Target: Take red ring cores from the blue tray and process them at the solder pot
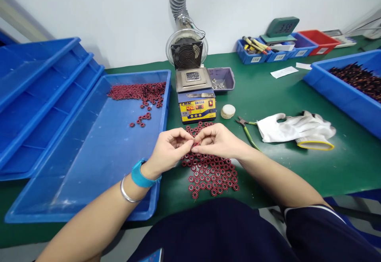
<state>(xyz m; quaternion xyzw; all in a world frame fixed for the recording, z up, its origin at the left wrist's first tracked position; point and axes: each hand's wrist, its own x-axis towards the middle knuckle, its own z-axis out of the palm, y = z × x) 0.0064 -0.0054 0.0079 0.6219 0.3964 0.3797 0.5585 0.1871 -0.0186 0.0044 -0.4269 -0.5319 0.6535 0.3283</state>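
head view: the left hand (171,151) and the right hand (218,142) meet above the loose red rings (214,176) — thumb and fingertips of each pinching one small red ring (195,146) between them. the yellow-fronted solder pot (197,109) stands just beyond, the big blue tray (110,147) lies left, and green-handled cutters (248,133) rest right — near white gloves (294,129).

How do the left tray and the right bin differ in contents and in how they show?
The left tray holds red parts at its far end; the right bin holds dark and coppery pieces. The left tray shows much bare floor; the right bin is cut off by the picture's edge. Both are blue.
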